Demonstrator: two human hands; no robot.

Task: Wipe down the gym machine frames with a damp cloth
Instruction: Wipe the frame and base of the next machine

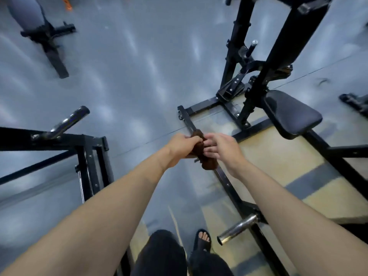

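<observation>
From the head camera, both hands meet out in front over the machine's low black base rail (225,181). The left hand (180,149) grips a bunched brown cloth (202,154), fingers curled round it; the right hand (221,149) reaches in from the other side, fingers loosely spread and touching the cloth. The rail's long axis runs from the near chrome peg (238,229) away past the hands towards the frame's far corner, so wiping should follow that line, probably led by the left hand

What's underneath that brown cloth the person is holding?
The brown cloth, gripped by the left hand with the right hand touching it, covers a stretch of the black floor bar. The bar emerges on both sides; the part beneath is hidden.
</observation>
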